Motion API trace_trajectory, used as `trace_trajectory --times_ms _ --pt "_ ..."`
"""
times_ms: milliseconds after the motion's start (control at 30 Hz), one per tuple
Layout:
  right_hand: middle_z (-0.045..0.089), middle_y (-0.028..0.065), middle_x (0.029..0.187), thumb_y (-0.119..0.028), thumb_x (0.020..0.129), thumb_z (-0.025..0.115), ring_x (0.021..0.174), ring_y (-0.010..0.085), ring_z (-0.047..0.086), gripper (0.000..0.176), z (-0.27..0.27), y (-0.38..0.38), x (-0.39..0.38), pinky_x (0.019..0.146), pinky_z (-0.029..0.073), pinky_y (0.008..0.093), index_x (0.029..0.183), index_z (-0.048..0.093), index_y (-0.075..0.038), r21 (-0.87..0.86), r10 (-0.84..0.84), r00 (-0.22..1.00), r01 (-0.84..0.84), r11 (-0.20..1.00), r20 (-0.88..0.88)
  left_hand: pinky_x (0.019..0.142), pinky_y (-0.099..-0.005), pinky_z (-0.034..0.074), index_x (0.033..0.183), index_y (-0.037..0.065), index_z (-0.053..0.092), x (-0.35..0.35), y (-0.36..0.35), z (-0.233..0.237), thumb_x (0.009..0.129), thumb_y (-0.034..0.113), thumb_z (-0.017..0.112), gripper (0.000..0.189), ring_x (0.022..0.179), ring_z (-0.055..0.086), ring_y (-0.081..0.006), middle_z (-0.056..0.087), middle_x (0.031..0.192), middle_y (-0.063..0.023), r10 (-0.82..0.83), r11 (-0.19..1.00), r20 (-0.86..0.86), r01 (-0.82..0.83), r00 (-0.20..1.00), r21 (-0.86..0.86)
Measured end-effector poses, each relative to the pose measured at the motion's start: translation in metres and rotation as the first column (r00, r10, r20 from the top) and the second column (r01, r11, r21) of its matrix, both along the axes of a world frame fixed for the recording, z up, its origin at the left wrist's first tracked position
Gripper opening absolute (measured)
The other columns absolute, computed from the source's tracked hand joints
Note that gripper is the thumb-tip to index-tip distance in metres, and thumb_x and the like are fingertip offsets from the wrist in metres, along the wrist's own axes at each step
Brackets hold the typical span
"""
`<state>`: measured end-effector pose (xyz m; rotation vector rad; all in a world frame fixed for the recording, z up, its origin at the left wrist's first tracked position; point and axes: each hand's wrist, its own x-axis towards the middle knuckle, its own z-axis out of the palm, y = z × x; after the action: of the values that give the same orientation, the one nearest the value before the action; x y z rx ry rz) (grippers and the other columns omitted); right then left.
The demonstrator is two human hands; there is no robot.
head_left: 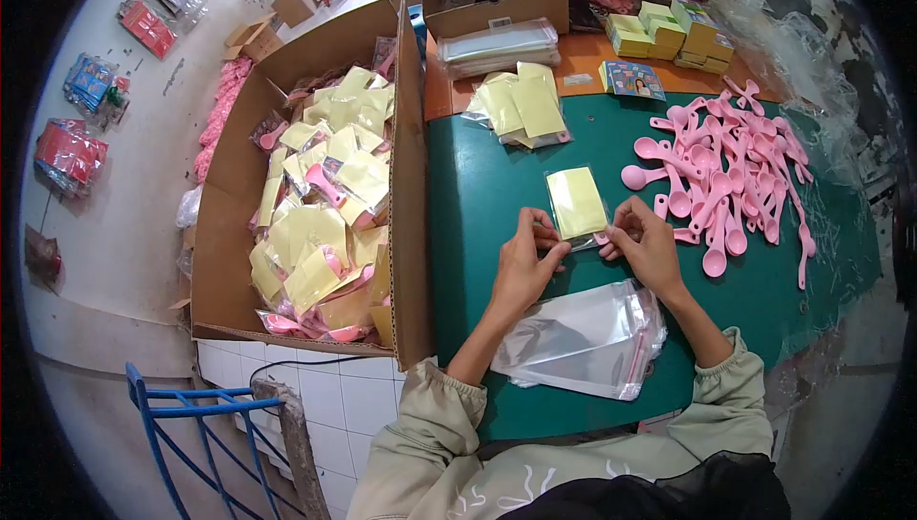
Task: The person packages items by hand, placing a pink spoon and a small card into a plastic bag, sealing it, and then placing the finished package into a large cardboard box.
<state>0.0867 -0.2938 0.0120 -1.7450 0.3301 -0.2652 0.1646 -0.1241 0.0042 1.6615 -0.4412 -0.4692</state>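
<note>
A clear plastic bag [564, 243] with a yellow card [577, 202] inside lies over the green tabletop, between my two hands. My left hand [527, 257] is closed in a pinch at the bag's lower left corner. At the lower right corner my right hand [645, 241] pinches the bag, its thumb and forefinger together. A bit of pink shows beside the right fingertips; most of it is hidden. Just below my hands lies a stack of flat clear bags [583, 339]. To the right spreads a heap of pink measuring spoons [721, 181].
On the left stands a large cardboard box [413, 205] holding many bagged yellow cards and pink spoons. Several bagged cards [535, 105] lie toward the back, near stacked card packs [630, 35] and a bundle of clear bags [501, 47]. A blue metal rack [205, 396] stands lower left.
</note>
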Motion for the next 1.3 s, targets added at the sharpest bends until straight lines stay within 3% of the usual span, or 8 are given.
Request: trace_trajectory --times_ms 267,667,767,800,900,1033,1133,1300 --pt "0.064 0.0099 0.077 0.000 0.087 0.052 0.066 0.0132 0.064 0.022 -0.002 0.003 -0.001 0.058 0.053 0.0235 0.108 0.060 0.001 0.022 -0.014 1.000 0.015 1.000 -0.013 0.051 -0.0247 0.053 0.101 0.003 0.055 -0.001 0.001 -0.006 0.082 0.001 0.060 0.020 0.081 0.063 -0.0161 0.057 0.096 -0.0076 -0.060 0.997 0.091 0.055 0.994 0.050" --pt "0.060 0.0117 0.087 -0.005 0.087 0.052 0.070 0.0148 0.062 0.042 -0.005 -0.004 0.001 0.063 0.051 0.0264 0.129 0.048 -0.004 -0.098 0.079 0.986 -0.093 0.991 -0.145 0.075 -0.0303 0.051 0.128 0.003 0.046 0.003 0.001 -0.006 0.078 0.000 0.062 0.052 0.085 0.064 -0.0213 0.049 0.129 -0.0145 -0.047 0.998 0.193 0.036 0.980 0.060" --pt "0.059 0.0148 0.093 -0.003 0.085 0.052 0.081 0.0216 0.061 0.041 0.010 -0.011 0.011 0.071 0.049 0.0311 0.126 0.049 -0.002 -0.448 0.056 0.988 0.015 0.894 0.145 0.078 -0.0321 0.052 0.134 0.004 0.040 0.027 -0.012 0.001 0.080 0.006 0.063 0.058 0.100 0.058 -0.0229 0.048 0.130 -0.0138 0.094 0.995 0.286 -0.083 0.954 -0.048" --pt "0.059 0.0160 0.100 0.001 0.081 0.050 0.091 0.0293 0.058 0.038 0.017 -0.019 0.016 0.079 0.047 0.0350 0.118 0.054 -0.001 -0.551 0.047 0.969 0.098 0.829 0.244 0.093 -0.0387 0.043 0.136 0.003 0.035 0.038 -0.014 -0.003 0.080 0.010 0.065 0.064 0.108 0.054 -0.0327 0.045 0.131 -0.0191 0.136 0.983 0.640 -0.185 0.756 0.009" --pt "0.058 0.0143 0.105 0.003 0.078 0.048 0.097 0.0307 0.055 0.036 -0.004 -0.068 0.021 0.082 0.044 0.0367 0.112 0.057 -0.002 -0.792 -0.038 0.951 0.276 0.545 0.306 0.091 -0.0429 0.042 0.130 -0.002 0.039 0.027 -0.010 0.015 0.078 0.010 0.065 0.059 0.107 0.051 -0.0366 0.045 0.128 -0.0243 0.125 0.926 0.814 -0.361 0.567 0.109" --pt "0.057 0.0103 0.106 0.003 0.075 0.050 0.102 0.0273 0.051 0.033 -0.011 -0.098 0.005 0.082 0.041 0.0380 0.105 0.059 -0.004 -0.955 -0.082 0.994 0.091 0.282 0.070 0.081 -0.0412 0.045 0.108 0.002 0.051 -0.009 0.005 0.030 0.076 0.018 0.070 0.040 0.088 0.057 -0.0320 0.053 0.101 -0.0163 -0.520 0.847 0.376 0.404 0.767 0.345" --pt "0.056 0.0095 0.100 0.002 0.075 0.054 0.097 0.0273 0.050 0.025 -0.005 -0.094 0.002 0.081 0.039 0.0376 0.099 0.059 -0.004 -0.970 -0.164 0.986 0.057 0.235 0.018 0.076 -0.0390 0.046 0.103 0.003 0.054 -0.028 0.004 0.023 0.074 0.016 0.070 0.036 0.081 0.057 -0.0266 0.052 0.092 -0.0128 -0.589 0.793 0.465 0.362 0.661 0.490" --pt "0.056 0.0087 0.095 -0.004 0.074 0.056 0.096 0.0262 0.050 0.022 -0.006 -0.093 0.002 0.085 0.036 0.0411 0.096 0.059 -0.007 -0.995 -0.217 0.974 0.084 0.061 0.069 0.070 -0.0350 0.046 0.094 0.001 0.056 -0.017 -0.007 0.010 0.072 0.010 0.070 0.027 0.076 0.056 -0.0252 0.052 0.088 -0.0119 -0.628 0.778 0.302 0.561 0.717 0.284"
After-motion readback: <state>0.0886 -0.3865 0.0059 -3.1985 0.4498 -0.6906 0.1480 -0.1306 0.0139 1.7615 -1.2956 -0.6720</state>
